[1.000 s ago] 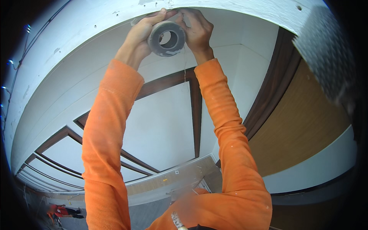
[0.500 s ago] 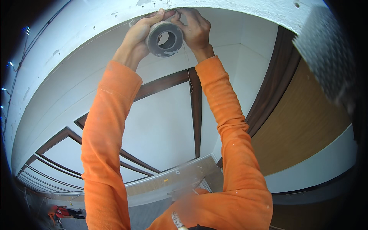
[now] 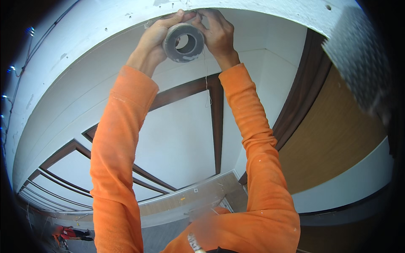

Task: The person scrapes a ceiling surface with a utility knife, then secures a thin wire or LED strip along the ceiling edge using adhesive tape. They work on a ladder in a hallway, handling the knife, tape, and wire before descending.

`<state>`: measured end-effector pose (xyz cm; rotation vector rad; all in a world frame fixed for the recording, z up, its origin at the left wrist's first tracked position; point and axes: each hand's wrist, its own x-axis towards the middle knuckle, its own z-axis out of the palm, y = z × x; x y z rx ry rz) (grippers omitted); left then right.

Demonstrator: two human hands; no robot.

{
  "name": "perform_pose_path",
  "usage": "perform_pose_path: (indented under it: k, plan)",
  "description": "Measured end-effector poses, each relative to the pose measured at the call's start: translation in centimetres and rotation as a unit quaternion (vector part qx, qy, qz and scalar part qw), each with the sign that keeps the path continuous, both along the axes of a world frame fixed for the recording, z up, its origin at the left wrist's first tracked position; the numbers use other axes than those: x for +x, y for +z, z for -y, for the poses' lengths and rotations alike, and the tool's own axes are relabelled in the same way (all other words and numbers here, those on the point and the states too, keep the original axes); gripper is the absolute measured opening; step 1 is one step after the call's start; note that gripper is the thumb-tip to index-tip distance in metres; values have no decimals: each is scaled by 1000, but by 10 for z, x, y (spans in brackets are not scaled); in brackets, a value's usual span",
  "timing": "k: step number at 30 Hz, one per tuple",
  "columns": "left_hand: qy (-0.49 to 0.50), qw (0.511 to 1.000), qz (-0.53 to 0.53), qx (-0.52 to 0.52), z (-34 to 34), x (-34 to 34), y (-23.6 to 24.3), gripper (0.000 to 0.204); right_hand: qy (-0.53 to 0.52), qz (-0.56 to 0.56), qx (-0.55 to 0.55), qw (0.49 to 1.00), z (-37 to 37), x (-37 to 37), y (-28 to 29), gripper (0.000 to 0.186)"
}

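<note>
Both my arms, in orange sleeves, reach up to the edge of a white, chipped beam [image 3: 236, 14]. My left hand [image 3: 157, 37] is closed round a thick grey roll of tape [image 3: 172, 44], its open core facing me and pale smears on its lower side. Close beside the roll, my right hand [image 3: 218, 36] has its thumb and fingers bent together against the beam's edge. Whatever lies between those fingertips is too small to make out. A thin loose thread [image 3: 206, 80] dangles below the right hand. Another fine line runs along the beam's edge to the left.
Dark wires with small lights [image 3: 25, 63] run along the left. White panels with dark brown frames [image 3: 217, 126] fill the middle. A blurred, rough-textured grey object [image 3: 358, 55] is close at the upper right. Far off at the lower left is a person in red [image 3: 67, 232].
Both hands and the roll have shifted very slightly to the right in the picture. The grip on the roll is the same.
</note>
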<state>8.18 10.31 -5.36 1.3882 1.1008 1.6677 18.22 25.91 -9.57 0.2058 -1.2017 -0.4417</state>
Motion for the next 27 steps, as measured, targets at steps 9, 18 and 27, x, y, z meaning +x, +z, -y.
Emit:
perform_pose_path:
  k: [9,18,27]
  plan:
    - [17,1000,15,-7,3,12,0,42,-10,28,-38,999,4,6,-6,24]
    - [22,999,26,-13,2,14,2,38,-33,4,-27,999,-4,0,-7,22]
    - [18,998,55,-19,-7,2,-3,37,-3,-62,-62,996,1,-18,-13,17]
